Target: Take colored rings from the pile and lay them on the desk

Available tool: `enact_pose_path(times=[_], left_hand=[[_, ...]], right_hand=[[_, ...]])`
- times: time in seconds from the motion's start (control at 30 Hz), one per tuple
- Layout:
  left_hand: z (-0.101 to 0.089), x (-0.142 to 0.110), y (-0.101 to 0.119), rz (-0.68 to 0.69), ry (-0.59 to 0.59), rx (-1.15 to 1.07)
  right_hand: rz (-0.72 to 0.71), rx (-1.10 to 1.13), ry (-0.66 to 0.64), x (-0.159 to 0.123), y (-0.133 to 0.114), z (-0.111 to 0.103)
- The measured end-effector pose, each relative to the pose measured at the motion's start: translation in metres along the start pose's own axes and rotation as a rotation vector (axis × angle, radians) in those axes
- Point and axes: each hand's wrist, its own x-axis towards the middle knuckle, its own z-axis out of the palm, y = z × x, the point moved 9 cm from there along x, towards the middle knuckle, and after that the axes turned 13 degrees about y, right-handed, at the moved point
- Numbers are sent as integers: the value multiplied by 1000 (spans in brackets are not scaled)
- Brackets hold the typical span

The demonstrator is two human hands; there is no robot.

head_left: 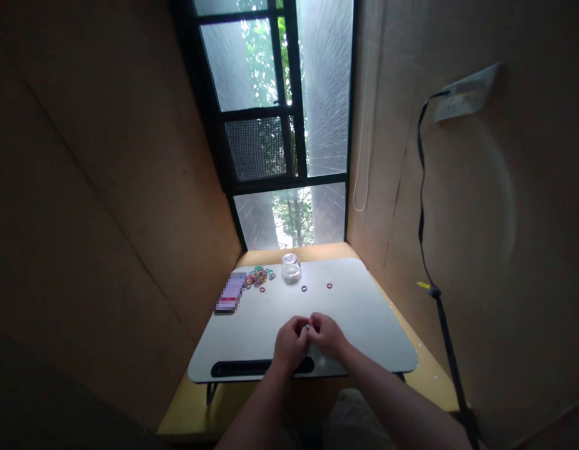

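My left hand (290,342) and my right hand (326,334) meet above the front middle of a white folding table (364,325). Both have their fingers curled in a pinch, with the tips nearly touching. Between them shows a speck of green, a small hair tie (308,326) mostly hidden by the fingers. Beyond my hands a red hair tie (262,289), a dark purple hair tie (304,289) and another red hair tie (329,285) lie apart in a loose row. Farther left is a heap of colourful hair ties (258,277).
A clear plastic jar (292,272) stands at the back of the table, with a round clear lid (289,257) behind it. At the left edge lies a phone (231,294), its screen blurred out. A black slot (240,368) runs along the front. Walls close in both sides; a cord (421,175) hangs right.
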Motion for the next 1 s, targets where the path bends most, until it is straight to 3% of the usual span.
enact_pose_path(times=[0.27, 1.0], left_hand=[[4, -2, 2, 14, -27, 11], [-5, -2, -6, -40, 89, 38]], right_hand=[[7, 57, 100, -3, 1, -13], [-63, -22, 99, -12, -22, -22]])
